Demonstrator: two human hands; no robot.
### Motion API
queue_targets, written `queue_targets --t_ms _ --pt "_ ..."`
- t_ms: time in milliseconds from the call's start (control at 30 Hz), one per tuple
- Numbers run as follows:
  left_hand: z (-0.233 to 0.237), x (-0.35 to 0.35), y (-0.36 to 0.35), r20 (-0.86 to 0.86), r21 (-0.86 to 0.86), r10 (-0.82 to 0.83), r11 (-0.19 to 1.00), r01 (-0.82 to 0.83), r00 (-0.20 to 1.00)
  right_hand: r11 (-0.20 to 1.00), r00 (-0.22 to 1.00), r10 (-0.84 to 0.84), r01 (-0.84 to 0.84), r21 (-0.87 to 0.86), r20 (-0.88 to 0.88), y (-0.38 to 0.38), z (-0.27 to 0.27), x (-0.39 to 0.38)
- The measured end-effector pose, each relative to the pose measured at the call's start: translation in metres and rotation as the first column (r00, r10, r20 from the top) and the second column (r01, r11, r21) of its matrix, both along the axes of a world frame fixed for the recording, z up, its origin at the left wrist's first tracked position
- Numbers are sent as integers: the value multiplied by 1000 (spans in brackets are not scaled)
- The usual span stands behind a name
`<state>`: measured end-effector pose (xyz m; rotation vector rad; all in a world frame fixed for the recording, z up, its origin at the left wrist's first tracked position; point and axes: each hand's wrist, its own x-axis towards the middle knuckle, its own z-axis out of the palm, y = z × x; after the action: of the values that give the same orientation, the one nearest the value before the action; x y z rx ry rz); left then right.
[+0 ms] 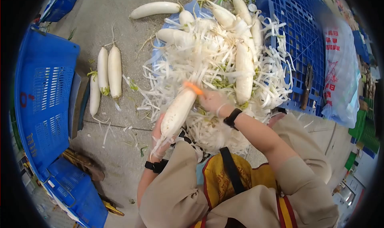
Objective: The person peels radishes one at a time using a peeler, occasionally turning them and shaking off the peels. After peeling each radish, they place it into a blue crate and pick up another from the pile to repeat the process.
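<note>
My left hand point(158, 138), in a thin clear glove, is wrapped round the root end of a white daikon radish point(175, 114), which tilts up and away from me. In my gloved right hand point(215, 102) is a peeler with an orange head point(193, 87), at the daikon's far end. Motion blurs the peeler, and its blade cannot be made out. Beyond both hands spreads a heap of white peel strips point(188, 56). A daikon point(244, 70) lies on the heap's right side, with several others around it.
Three daikons point(115, 74) lie on the concrete floor to the left. Blue crates point(48, 88) stand along the left edge. At right are a blue plastic grate point(296, 32), a knife point(307, 86) with a wooden handle, and a plastic bag point(340, 76) with red print.
</note>
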<state>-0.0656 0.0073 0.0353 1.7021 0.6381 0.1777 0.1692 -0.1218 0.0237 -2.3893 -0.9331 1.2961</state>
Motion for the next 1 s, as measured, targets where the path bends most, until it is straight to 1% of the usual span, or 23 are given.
queue_targets --t_ms 33,100,133,167,200,233,300,333,367,433,467,500,567,600,633,700,733,767,800,833,900,967,1000 --pt "1 3 1 8 10 7 1000 -7 1000 996 996 -59 64 -67 65 -4 -23 10" --pt "17 8 1 -40 74 5 997 -2 999 993 998 -44 48 -105 42 -1 -17 3" --pt "12 7 3 -41 76 10 997 -7 999 999 999 -15 17 -48 31 3 12 -5" --pt "4 4 3 9 37 15 999 -15 1000 1000 1000 13 -13 4 18 5 29 -16" --pt "-1 0 2 56 -6 16 1000 -16 998 998 998 15 -11 70 -54 5 22 -30" --pt "-1 -4 0 50 -15 12 1000 -11 999 998 998 9 -6 61 -60 0 8 -32" --pt "0 -1 1 -79 -28 26 999 -28 997 997 991 -80 80 4 103 1 -13 -16" --pt "2 4 2 -73 -25 26 999 -28 997 986 980 -157 149 73 120 0 -17 -6" --pt "6 4 2 -50 8 3 1000 -2 999 986 981 -158 151 69 116 -3 -20 -7" --pt "9 5 4 -24 46 -18 999 19 1000 986 985 -156 151 70 71 2 -9 -4" --pt "8 4 5 -14 64 -27 998 28 1000 996 997 -22 16 92 73 3 -1 -13" --pt "8 2 4 -9 77 -42 996 42 999 996 997 -19 13 89 71 2 -5 -18" --pt "11 2 0 -33 20 -31 999 31 999 966 971 -240 240 97 -12 -5 -17 -29" --pt "12 10 4 -37 -15 -10 1000 10 999 978 979 -192 186 93 73 -5 -19 -20" --pt "16 11 3 -58 -62 7 998 -11 998 978 978 -196 189 91 69 -5 -22 -19" --pt "19 12 2 -96 -155 43 986 -58 994 974 964 -221 210 86 147 -2 -26 -15" --pt "17 13 3 -89 -153 48 986 -61 995 980 961 -181 158 120 210 -3 -24 -17" --pt "14 11 4 -60 -77 38 996 -43 997 981 961 -176 152 123 214 -4 -23 -17" --pt "10 7 4 -39 -2 25 1000 -25 999 988 983 -151 145 62 106 -2 -9 -18" --pt "6 4 3 -47 -5 25 1000 -25 999 991 991 -134 134 -4 -10 -2 3 -19" --pt "2 1 1 -74 -23 28 999 -30 997 987 987 -157 156 -27 -23 -2 6 -19" --pt "2 3 1 -58 -9 27 1000 -27 998 968 969 -238 243 66 -69 1 -9 -19" --pt "6 5 2 -48 3 29 1000 -29 998 968 970 -235 240 68 -69 0 -12 -22"
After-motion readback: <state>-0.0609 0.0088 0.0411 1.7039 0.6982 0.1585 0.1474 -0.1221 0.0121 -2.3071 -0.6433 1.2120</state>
